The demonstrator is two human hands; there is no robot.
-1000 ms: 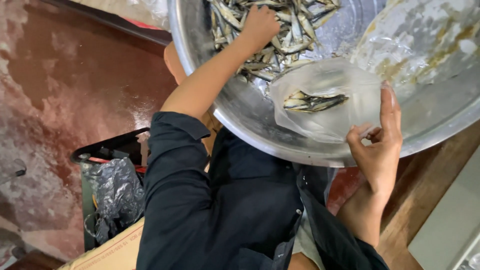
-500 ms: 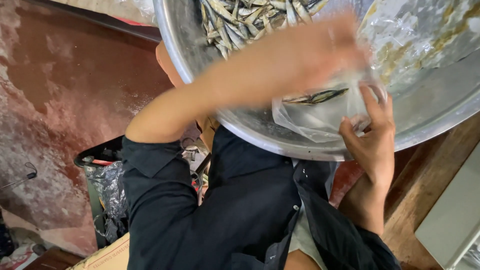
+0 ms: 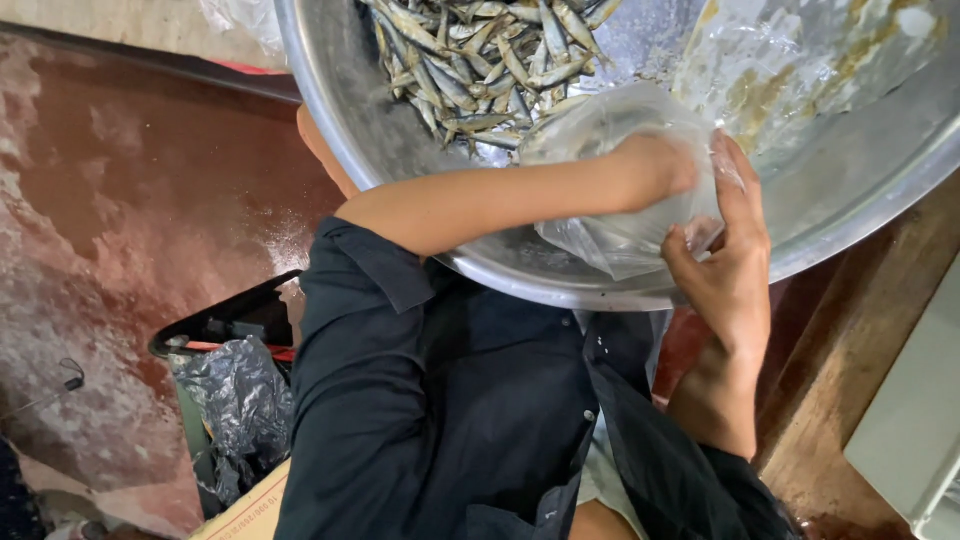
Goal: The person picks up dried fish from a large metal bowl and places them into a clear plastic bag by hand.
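A wide steel bowl (image 3: 335, 150) sits tilted in front of me, with a pile of small silvery dried fish (image 3: 480, 60) in its upper part. A clear plastic bag (image 3: 600, 120) lies inside the bowl just below the fish. My left hand (image 3: 655, 165) reaches across my body and is pushed into the bag's mouth, with its fingers hidden by the plastic. My right hand (image 3: 735, 270) pinches the bag's edge at the bowl's near rim and holds it open. My black shirt fills the lower middle of the view.
A black bin with a crumpled dark liner (image 3: 235, 400) stands at lower left on a reddish wet floor (image 3: 120, 200). A cardboard edge (image 3: 250, 510) shows beside it. A brown wooden surface (image 3: 860, 340) and a pale grey slab (image 3: 910, 420) lie at right.
My left hand has left the fish pile and swung right and down into the bag. My right hand stays on the bag's edge. The bag now bulges around the left hand.
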